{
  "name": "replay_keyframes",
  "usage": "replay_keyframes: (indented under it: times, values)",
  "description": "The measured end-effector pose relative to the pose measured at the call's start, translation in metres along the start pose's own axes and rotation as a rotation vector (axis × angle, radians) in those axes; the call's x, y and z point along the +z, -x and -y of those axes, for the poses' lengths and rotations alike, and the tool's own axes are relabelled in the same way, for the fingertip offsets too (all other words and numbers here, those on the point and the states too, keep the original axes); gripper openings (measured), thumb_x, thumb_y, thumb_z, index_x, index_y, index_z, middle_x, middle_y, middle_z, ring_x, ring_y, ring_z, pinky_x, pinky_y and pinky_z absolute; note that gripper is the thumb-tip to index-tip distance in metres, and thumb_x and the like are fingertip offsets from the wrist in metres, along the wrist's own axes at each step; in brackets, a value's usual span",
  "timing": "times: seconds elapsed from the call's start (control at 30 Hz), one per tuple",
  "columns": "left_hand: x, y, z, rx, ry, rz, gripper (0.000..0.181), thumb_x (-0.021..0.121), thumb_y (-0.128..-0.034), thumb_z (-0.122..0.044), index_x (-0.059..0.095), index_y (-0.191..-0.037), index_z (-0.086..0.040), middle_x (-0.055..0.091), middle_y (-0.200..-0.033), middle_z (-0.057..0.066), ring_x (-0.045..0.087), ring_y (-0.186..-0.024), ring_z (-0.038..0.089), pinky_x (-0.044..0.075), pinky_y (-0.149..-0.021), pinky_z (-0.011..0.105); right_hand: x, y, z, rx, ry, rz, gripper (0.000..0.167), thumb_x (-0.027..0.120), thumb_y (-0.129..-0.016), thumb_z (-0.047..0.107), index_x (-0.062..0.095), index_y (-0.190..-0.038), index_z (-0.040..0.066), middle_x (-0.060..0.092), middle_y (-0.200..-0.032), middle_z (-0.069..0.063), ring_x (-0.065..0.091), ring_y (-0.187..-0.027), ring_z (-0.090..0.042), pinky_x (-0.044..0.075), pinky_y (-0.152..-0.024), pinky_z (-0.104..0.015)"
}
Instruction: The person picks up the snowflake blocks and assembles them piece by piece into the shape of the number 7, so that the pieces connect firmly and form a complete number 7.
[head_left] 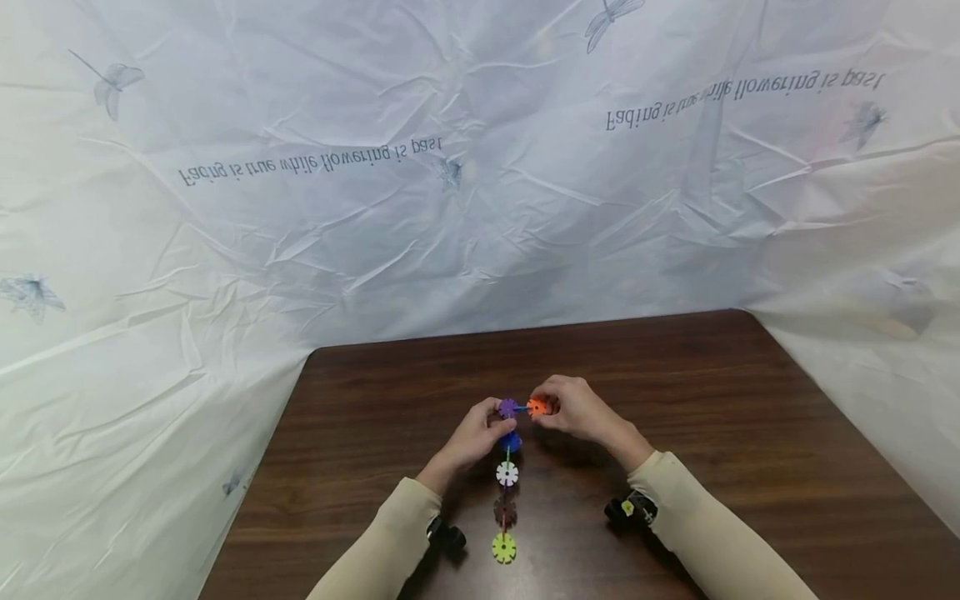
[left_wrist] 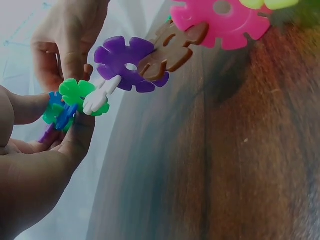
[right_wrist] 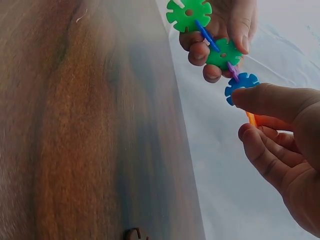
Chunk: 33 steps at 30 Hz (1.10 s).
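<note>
A chain of notched plastic snowflake discs, slotted edge to edge, runs up the table's middle from a yellow-green disc (head_left: 504, 547) past a brown disc (head_left: 506, 510) and a white disc (head_left: 507, 474) to a blue disc (head_left: 511, 442). At its far end it bends right, from a purple disc (head_left: 508, 407) to an orange disc (head_left: 537, 407). My left hand (head_left: 474, 435) pinches the chain near the bend; its fingers sit behind a green disc (right_wrist: 223, 52) in the right wrist view. My right hand (head_left: 581, 408) pinches the orange end, its thumb over a blue disc (right_wrist: 242, 82).
Dark wooden table (head_left: 360, 392) lies under both hands. A white printed sheet (head_left: 465, 250) hangs behind and along the sides. Small black cameras (head_left: 447, 537) are strapped to both wrists. In the left wrist view, a pink disc (left_wrist: 220, 22) of the chain stands near the camera.
</note>
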<state>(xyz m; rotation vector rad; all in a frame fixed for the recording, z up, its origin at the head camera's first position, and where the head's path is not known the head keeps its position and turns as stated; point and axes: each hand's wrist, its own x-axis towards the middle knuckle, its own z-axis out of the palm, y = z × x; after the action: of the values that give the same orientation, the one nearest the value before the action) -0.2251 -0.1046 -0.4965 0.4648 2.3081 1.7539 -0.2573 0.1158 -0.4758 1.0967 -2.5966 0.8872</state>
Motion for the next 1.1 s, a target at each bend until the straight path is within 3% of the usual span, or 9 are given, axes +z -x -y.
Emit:
replay_keyframes:
  times: [0.13, 0.53, 0.77, 0.87, 0.97, 1.1]
  values:
    - [0.002, 0.003, -0.003, -0.003, -0.012, -0.017, 0.021, 0.057, -0.0974, -0.006, 0.052, -0.110, 0.010, 0.060, -0.104, 0.017, 0.067, -0.086, 0.020, 0.053, -0.071, 0.026, -0.002, 0.001, 0.003, 0.003, -0.012, 0.003, 0.025, 0.081, -0.079, 0.014, 0.071, -0.102, 0.008, 0.065, -0.095, -0.003, 0.060, -0.072, -0.008, 0.049, -0.060, -0.018]
    - [0.003, 0.002, 0.002, -0.034, 0.063, -0.005, 0.026, 0.059, -0.0973, -0.010, 0.051, -0.115, 0.008, 0.060, -0.109, 0.018, 0.069, -0.089, 0.020, 0.055, -0.073, 0.028, -0.002, 0.004, 0.001, 0.035, -0.016, 0.006, 0.028, 0.079, -0.081, 0.014, 0.071, -0.106, 0.006, 0.063, -0.094, -0.003, 0.060, -0.075, -0.011, 0.050, -0.061, -0.020]
    - [0.003, 0.005, -0.005, -0.010, 0.100, -0.020, 0.030, 0.058, -0.0960, -0.002, 0.049, -0.121, 0.010, 0.056, -0.119, 0.030, 0.061, -0.107, 0.047, 0.055, -0.082, 0.032, -0.003, 0.005, 0.000, 0.041, -0.032, 0.010, 0.029, 0.079, -0.082, 0.018, 0.070, -0.108, 0.008, 0.063, -0.094, -0.001, 0.061, -0.075, -0.012, 0.050, -0.062, -0.020]
    - [0.002, 0.008, -0.013, -0.007, 0.099, -0.013, 0.032, 0.057, -0.0959, -0.001, 0.048, -0.124, 0.011, 0.056, -0.120, 0.029, 0.057, -0.111, 0.051, 0.054, -0.084, 0.033, -0.004, 0.006, -0.001, 0.034, -0.043, 0.007, 0.030, 0.079, -0.082, 0.018, 0.070, -0.109, 0.008, 0.063, -0.093, -0.001, 0.061, -0.075, -0.012, 0.050, -0.062, -0.021]
    - [0.002, 0.008, -0.014, 0.007, 0.092, -0.010, 0.035, 0.056, -0.0961, -0.001, 0.046, -0.128, 0.010, 0.054, -0.122, 0.031, 0.057, -0.111, 0.050, 0.054, -0.083, 0.031, -0.005, 0.007, -0.002, 0.025, -0.055, 0.004, 0.030, 0.079, -0.083, 0.018, 0.070, -0.109, 0.008, 0.063, -0.093, 0.000, 0.061, -0.075, -0.013, 0.050, -0.062, -0.021]
    - [0.002, 0.004, -0.004, 0.013, 0.113, -0.014, 0.036, 0.056, -0.0970, -0.002, 0.045, -0.130, 0.007, 0.051, -0.125, 0.035, 0.064, -0.100, 0.042, 0.056, -0.079, 0.031, -0.007, 0.009, -0.003, 0.024, -0.063, 0.001, 0.031, 0.078, -0.083, 0.019, 0.069, -0.111, 0.008, 0.063, -0.093, 0.000, 0.061, -0.076, -0.013, 0.050, -0.062, -0.021]
